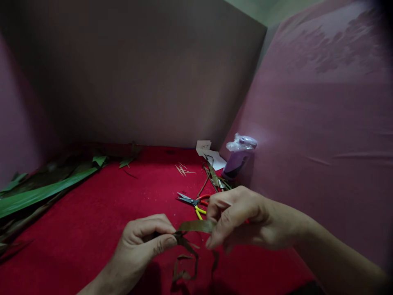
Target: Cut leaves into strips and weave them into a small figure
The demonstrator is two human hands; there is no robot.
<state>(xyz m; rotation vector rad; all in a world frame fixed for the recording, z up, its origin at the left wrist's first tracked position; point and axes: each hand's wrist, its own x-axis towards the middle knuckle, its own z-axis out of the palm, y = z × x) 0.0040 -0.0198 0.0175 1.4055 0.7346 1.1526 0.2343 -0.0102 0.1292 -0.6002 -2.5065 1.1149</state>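
A green-brown leaf strip [196, 225] is stretched between my two hands above the red cloth. My left hand [144, 239] pinches its left end between thumb and fingers, where several thin brown strands gather. My right hand [238, 217] grips the other end with thumb and forefinger. Below my hands hangs a curled, dry brown strip [196, 262]; I cannot tell which hand it hangs from. Just beyond my right hand lie small scissors [192, 200] with red and yellow handles, partly hidden by my fingers.
Long green leaves [49, 190] lie along the left side. Thin pale sticks [183, 169] are scattered farther back. A purple bottle [238, 162] with plastic wrap on top stands by the right wall, near white paper [216, 159] and dry plant scraps [213, 176]. Walls enclose the red cloth [147, 180].
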